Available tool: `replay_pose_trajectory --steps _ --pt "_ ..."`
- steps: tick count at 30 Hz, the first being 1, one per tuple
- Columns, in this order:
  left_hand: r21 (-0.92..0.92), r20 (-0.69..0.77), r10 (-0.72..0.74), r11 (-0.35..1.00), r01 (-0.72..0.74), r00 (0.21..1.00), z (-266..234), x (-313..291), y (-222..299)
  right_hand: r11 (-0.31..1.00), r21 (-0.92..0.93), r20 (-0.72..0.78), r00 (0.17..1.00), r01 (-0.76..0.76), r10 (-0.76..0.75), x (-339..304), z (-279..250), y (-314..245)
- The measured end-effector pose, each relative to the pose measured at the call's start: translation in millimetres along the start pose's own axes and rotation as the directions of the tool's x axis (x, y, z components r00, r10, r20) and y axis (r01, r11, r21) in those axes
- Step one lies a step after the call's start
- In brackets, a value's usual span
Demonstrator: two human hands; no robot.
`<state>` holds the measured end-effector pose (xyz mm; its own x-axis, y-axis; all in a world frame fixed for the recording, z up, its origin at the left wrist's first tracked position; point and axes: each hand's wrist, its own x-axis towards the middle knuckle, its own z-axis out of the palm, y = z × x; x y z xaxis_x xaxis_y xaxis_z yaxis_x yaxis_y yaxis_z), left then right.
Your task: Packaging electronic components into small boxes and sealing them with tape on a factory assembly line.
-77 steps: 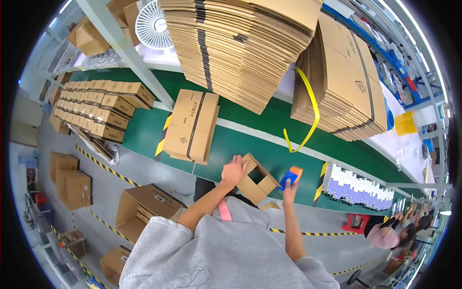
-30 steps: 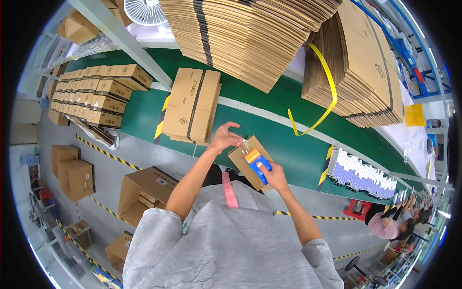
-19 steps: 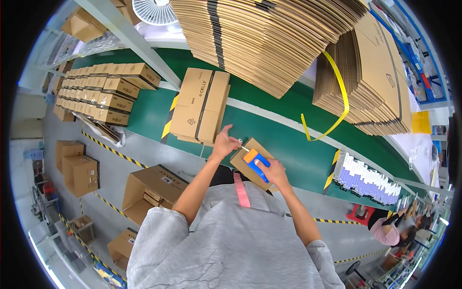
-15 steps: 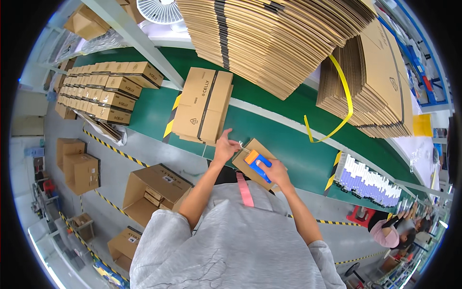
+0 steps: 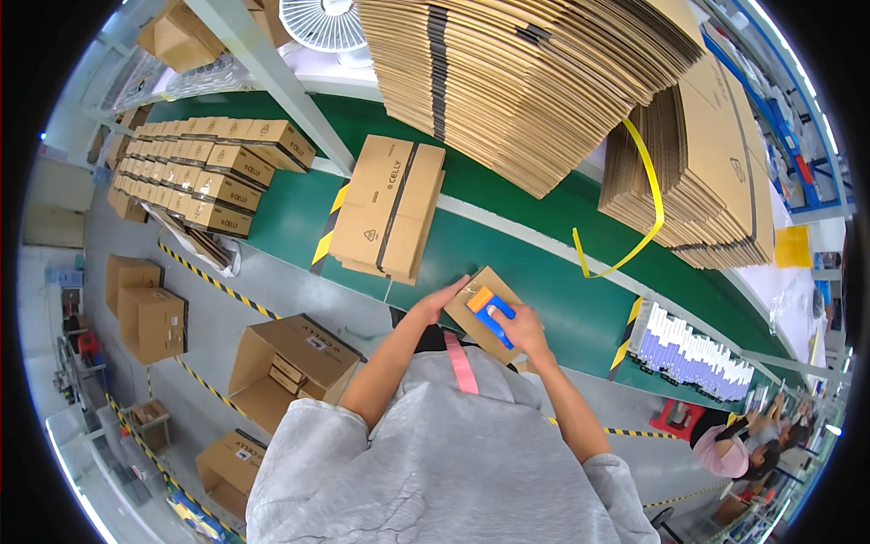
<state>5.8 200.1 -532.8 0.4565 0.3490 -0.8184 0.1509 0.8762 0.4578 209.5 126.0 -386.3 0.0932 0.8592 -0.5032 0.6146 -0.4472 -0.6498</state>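
A brown cardboard box (image 5: 497, 344) lies in front of my body at the near edge of the green bench. My right hand (image 5: 518, 328) is closed around a blue-and-orange hand tool (image 5: 483, 301), with its orange end over the box's upper face. I cannot make out the tool's exact kind. Along the box's left edge lies my left hand (image 5: 441, 300), fingers stretched toward its far corner and touching the cardboard. A small whitish strip shows on the box between the tool and the left fingertips. Just beyond my left hand, a stack of flat cartons (image 5: 388, 204) rests on the bench.
Tall bundles of folded cardboard (image 5: 489, 91) stand at the back, with a loose yellow strap (image 5: 654, 195) hanging there. Closed boxes (image 5: 237, 163) fill the left bench. White-and-purple packs (image 5: 693, 349) stand at right. Open cartons (image 5: 294, 363) sit on the floor; other people work far right.
My left hand has gone from raised, pinching a white strip by the tool, to lying along the box's edge. The tool's orange end has shifted slightly right over the box.
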Motion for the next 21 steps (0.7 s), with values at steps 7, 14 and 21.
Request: replay_pose_trajectory --steps 7,14,21 --pt "0.508 -0.003 0.168 0.849 -0.143 0.986 26.3 -38.9 56.4 0.995 0.082 -0.053 0.997 0.063 -0.059 6.0 13.8 33.4" --pt "0.616 0.208 0.469 0.619 -0.487 0.858 24.0 -22.6 31.6 0.995 0.07 -0.005 0.998 0.068 -0.068 -1.0 7.5 23.8" --pt "0.747 0.199 0.437 0.512 -0.424 0.877 32.5 -32.3 46.1 0.991 0.08 0.081 0.992 -0.105 0.099 -41.9 -28.9 19.6"
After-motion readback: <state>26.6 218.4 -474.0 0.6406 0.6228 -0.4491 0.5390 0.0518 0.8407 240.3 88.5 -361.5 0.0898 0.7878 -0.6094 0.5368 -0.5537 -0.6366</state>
